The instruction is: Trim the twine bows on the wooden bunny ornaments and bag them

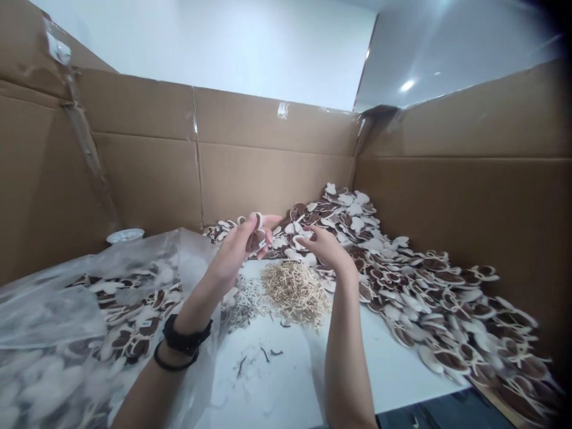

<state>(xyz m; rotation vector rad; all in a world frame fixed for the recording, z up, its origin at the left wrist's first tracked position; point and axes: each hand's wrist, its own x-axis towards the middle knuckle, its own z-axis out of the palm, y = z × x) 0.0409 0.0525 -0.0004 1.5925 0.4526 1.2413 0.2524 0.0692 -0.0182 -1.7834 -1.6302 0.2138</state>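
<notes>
My left hand [239,244] is closed around a small brown-and-white felt piece [256,239], which has a small white label on it. My right hand [328,245] is over the near edge of a large pile of similar felt pieces [357,220], its thumb and index finger slightly apart; no held piece can be made out in it. Below and between both hands lies a heap of short cream-coloured cord pieces [295,292]. Beside it, to the left, is a smaller heap of thin grey-white bits [245,302].
Cardboard walls [277,167] enclose the white tabletop [268,393]. A clear plastic bag [58,316] of felt pieces spreads over the left side, with a white bowl [126,236] behind it. Dark scraps [265,354] lie in front. Felt pieces [451,333] run down the right side.
</notes>
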